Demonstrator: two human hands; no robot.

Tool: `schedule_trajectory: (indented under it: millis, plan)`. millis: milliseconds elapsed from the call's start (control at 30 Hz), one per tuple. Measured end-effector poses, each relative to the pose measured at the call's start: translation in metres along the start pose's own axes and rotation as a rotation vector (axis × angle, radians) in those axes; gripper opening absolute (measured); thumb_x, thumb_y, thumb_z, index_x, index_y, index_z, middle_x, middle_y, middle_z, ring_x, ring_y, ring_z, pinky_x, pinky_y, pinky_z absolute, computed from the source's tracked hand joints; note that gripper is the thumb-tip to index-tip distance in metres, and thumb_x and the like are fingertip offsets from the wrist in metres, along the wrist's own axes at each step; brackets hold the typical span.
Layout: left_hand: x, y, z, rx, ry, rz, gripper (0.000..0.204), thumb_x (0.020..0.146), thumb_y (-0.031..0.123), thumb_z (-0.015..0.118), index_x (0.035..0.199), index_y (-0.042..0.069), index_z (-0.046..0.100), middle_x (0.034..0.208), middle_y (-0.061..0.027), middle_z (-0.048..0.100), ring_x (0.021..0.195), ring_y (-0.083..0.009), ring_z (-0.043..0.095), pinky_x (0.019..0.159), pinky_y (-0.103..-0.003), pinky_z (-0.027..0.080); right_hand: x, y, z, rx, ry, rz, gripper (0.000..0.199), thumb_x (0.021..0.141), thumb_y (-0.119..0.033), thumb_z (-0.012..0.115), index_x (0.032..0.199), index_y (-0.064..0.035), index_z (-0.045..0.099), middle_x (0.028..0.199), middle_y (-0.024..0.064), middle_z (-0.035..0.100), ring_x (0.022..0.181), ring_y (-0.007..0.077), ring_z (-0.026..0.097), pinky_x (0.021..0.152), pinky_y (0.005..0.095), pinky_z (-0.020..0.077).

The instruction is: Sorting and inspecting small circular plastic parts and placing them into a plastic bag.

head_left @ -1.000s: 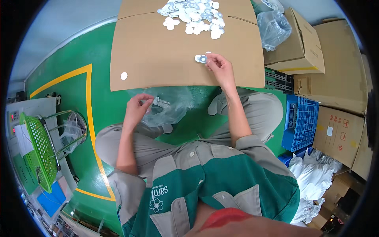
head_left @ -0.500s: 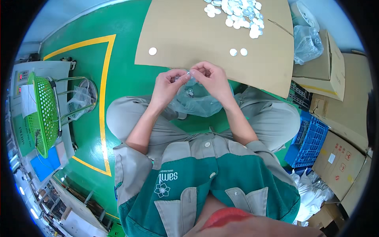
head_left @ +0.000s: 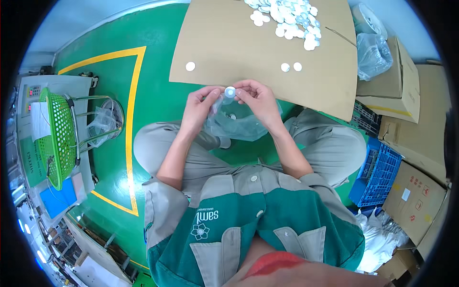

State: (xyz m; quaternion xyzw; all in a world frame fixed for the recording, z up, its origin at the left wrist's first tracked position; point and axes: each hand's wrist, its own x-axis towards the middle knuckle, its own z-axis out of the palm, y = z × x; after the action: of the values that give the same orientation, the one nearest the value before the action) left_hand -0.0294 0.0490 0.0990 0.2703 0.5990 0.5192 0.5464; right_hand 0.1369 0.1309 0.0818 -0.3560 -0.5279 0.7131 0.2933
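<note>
White, round and small, the disc point(head_left: 230, 92) sits pinched between our two hands just above our lap, at the near edge of the cardboard sheet point(head_left: 224, 43). Our right hand point(head_left: 258, 98) grasps it with thumb and forefinger closed on its right side; our left hand point(head_left: 201, 103) meets it from the left, fingertips closed on the mouth of a clear plastic bag point(head_left: 236, 122) and touching or nearly touching the disc. We cannot tell whether the disc is already inside the bag's opening. The bag hangs down from both hands over our crossed legs, and at least one similar disc shows through it.

On the cardboard we note three loose discs: one alone point(head_left: 190, 66) to the left, a pair point(head_left: 291, 67) side by side to the right. A heap of discs point(head_left: 287, 19) lies at the far edge. A green basket point(head_left: 55, 134) stands well apart on our left; a blue crate point(head_left: 377, 172) and cardboard boxes point(head_left: 411, 119) sit on our right.
</note>
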Motion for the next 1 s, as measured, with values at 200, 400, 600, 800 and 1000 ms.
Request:
schedule_trajectory:
  millis: [200, 400, 600, 800, 1000]
  plan:
    - [0.002, -0.012, -0.019, 0.039, 0.014, 0.039, 0.021, 0.096, 0.018, 0.056, 0.102, 0.003, 0.069, 0.080, 0.0035, 0.064, 0.060, -0.0017, 0.047, 0.052, -0.018, 0.035, -0.003, -0.005, 0.007, -0.073, 0.002, -0.008, 0.015, 0.089, -0.004, 0.062, 0.103, 0.0011, 0.065, 0.087, 0.0042, 0.069, 0.078, 0.0088, 0.064, 0.069, 0.0224, 0.0526]
    - [-0.003, -0.007, -0.016, 0.112, 0.022, 0.011, 0.017, 0.092, 0.019, 0.064, 0.099, 0.004, 0.070, 0.074, 0.0060, 0.062, 0.055, 0.0005, 0.044, 0.047, -0.017, 0.031, -0.008, -0.016, 0.020, -0.324, 0.026, -0.113, 0.017, 0.087, -0.005, 0.066, 0.104, 0.0009, 0.064, 0.088, 0.0058, 0.069, 0.080, 0.0096, 0.065, 0.071, 0.0232, 0.0523]
    - [-0.004, -0.008, -0.018, 0.170, 0.047, 0.059, 0.015, 0.089, 0.019, 0.068, 0.089, 0.005, 0.071, 0.069, 0.0060, 0.057, 0.053, -0.0004, 0.043, 0.046, -0.019, 0.029, -0.011, -0.021, 0.030, -0.472, 0.014, -0.220, 0.019, 0.085, -0.007, 0.068, 0.101, 0.0004, 0.060, 0.087, 0.0092, 0.070, 0.080, 0.0140, 0.068, 0.071, 0.0264, 0.0536]
    - [-0.005, -0.011, -0.026, -0.091, -0.010, 0.041, 0.014, 0.091, 0.015, 0.064, 0.090, 0.003, 0.071, 0.078, 0.0039, 0.058, 0.061, -0.0027, 0.045, 0.053, -0.019, 0.033, -0.013, -0.013, 0.032, -0.566, 0.056, -0.504, 0.017, 0.084, -0.003, 0.067, 0.097, -0.0026, 0.058, 0.085, 0.0093, 0.066, 0.077, 0.0213, 0.068, 0.067, 0.0307, 0.0529]
    - [-0.013, -0.002, -0.023, -0.057, -0.108, 0.179, 0.012, 0.091, 0.009, 0.062, 0.096, 0.001, 0.070, 0.084, 0.0018, 0.057, 0.069, -0.0029, 0.050, 0.059, -0.019, 0.039, -0.010, -0.003, 0.027, -0.670, 0.094, -0.804, 0.020, 0.079, 0.003, 0.069, 0.095, -0.0047, 0.059, 0.085, 0.0081, 0.066, 0.075, 0.0235, 0.065, 0.063, 0.0321, 0.0526]
